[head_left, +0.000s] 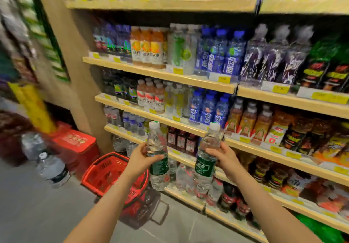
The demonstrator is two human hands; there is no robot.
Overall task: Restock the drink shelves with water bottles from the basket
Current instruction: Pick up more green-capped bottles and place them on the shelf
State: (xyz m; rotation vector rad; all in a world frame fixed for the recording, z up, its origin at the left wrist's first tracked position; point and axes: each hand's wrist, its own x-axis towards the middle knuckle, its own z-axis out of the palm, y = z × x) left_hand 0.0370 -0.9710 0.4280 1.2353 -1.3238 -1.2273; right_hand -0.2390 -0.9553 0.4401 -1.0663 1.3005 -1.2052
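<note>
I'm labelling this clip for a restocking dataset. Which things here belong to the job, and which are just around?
Job: left hand gripping a water bottle; right hand gripping a second water bottle; red basket; drink shelves.

Just around: red crate; large water jug on the floor; blue-capped bottles.

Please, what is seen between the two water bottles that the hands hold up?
In the head view, between the left bottle and the right bottle, dark red-labelled bottles stand on a shelf behind.
</note>
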